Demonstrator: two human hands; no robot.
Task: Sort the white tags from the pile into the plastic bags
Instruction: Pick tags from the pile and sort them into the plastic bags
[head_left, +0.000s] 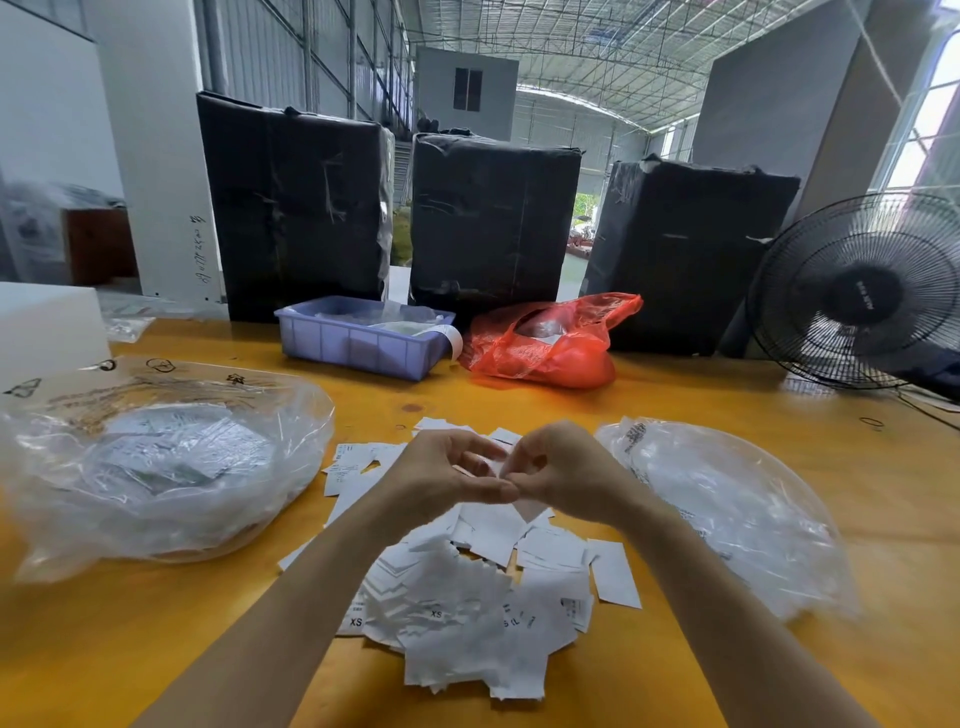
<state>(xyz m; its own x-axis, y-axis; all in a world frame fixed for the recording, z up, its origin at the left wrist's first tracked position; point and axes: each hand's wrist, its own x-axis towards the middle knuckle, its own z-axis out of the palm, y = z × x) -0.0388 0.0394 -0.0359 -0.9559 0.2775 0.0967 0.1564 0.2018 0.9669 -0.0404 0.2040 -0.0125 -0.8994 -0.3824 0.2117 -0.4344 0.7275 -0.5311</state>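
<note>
Our left hand (441, 470) and right hand (558, 470) meet above the pile of white paper tags (467, 587) mid-worktop, curled fingers (511, 475) pinching one small white tag (496, 465) between them.

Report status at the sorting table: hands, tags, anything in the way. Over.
Both hands, left and right, pinching one white tag above the pile. Plastic bags left and right, each holding tags. Nothing in the way.
</note>
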